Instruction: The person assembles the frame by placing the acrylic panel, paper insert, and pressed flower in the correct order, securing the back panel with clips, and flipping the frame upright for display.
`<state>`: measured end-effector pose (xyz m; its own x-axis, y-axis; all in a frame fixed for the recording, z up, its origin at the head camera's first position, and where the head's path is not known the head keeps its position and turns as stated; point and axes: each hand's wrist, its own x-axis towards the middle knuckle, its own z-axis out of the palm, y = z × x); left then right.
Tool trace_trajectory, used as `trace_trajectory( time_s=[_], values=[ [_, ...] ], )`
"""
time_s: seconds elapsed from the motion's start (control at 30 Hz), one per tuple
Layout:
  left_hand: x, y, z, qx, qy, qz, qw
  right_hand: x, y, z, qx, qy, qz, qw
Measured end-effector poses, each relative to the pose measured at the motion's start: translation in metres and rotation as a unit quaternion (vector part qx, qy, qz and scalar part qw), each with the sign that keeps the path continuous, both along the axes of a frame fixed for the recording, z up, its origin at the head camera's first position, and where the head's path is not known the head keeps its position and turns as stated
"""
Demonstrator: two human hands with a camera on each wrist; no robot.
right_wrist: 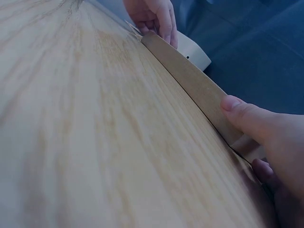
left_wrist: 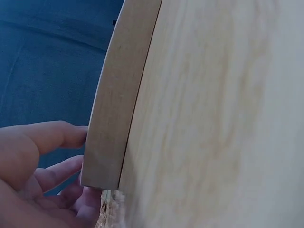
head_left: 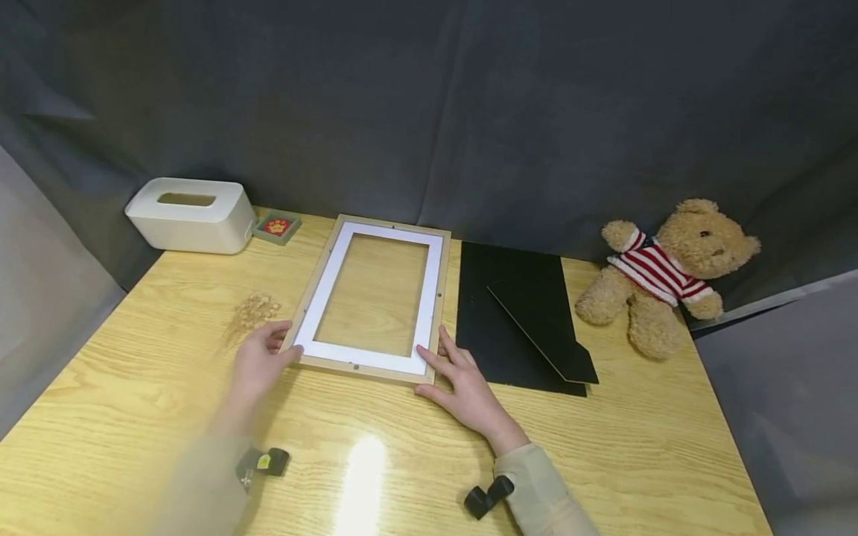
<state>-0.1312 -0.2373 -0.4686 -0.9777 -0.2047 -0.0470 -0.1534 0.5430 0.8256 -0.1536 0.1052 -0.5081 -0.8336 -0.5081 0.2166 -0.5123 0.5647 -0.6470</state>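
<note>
A light wooden picture frame (head_left: 375, 371) lies flat on the table, a white mat (head_left: 365, 356) inside it; wood grain shows through the mat's opening. My left hand (head_left: 260, 361) holds the near left corner, thumb on top and fingers at the outer side. In the left wrist view, that hand (left_wrist: 42, 175) has its fingertips against the frame's edge (left_wrist: 111, 104). At the near right corner my right hand (head_left: 465, 388) grips the frame, thumb on the front edge, one finger on the mat. The right wrist view shows its thumb pressed to the wood (right_wrist: 194, 88).
Right of the frame lies a black backboard (head_left: 482, 320) with its stand leg (head_left: 550, 335) tilted up. A teddy bear (head_left: 660, 275) sits beyond it. A white tissue box (head_left: 188, 216), a small green square with a red paw (head_left: 277, 227) and dried sprigs (head_left: 253, 311) lie left.
</note>
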Motion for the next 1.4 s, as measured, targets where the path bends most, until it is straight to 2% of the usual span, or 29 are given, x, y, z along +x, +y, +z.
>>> trace_trajectory(
  time_s=[0.23,0.37,0.43,0.57,0.67,0.8,0.93,1.17,1.4],
  values=[
    [0.000,-0.002,0.001,0.011,0.002,0.000,0.9999,0.000,0.000,0.002,0.001,-0.011,-0.003,0.9999],
    [0.003,-0.010,0.005,0.019,0.021,0.004,0.9996,-0.001,0.000,0.002,0.000,-0.010,-0.001,0.9999],
    [0.005,-0.018,0.009,0.013,0.032,0.007,0.9994,-0.001,0.000,0.001,0.001,-0.008,-0.001,1.0000],
    [0.008,-0.039,0.017,-0.031,0.047,0.023,0.9982,0.000,-0.001,0.002,0.000,-0.009,-0.004,1.0000],
    [0.012,-0.054,0.019,-0.052,0.043,0.032,0.9972,0.000,-0.001,0.002,0.000,-0.012,-0.005,0.9999],
    [0.018,-0.069,0.021,-0.051,0.032,0.040,0.9974,0.000,-0.001,0.001,0.001,-0.013,-0.004,0.9999],
    [0.021,-0.079,0.019,-0.043,0.013,0.042,0.9981,0.000,-0.001,0.002,-0.002,-0.011,-0.004,0.9999],
    [0.023,-0.089,0.010,-0.098,0.001,0.000,0.9952,-0.001,-0.001,0.002,0.000,-0.013,-0.003,0.9999],
    [0.025,-0.088,0.006,-0.073,0.007,0.012,0.9973,0.000,-0.001,0.002,0.003,-0.016,-0.005,0.9999]
  ],
)
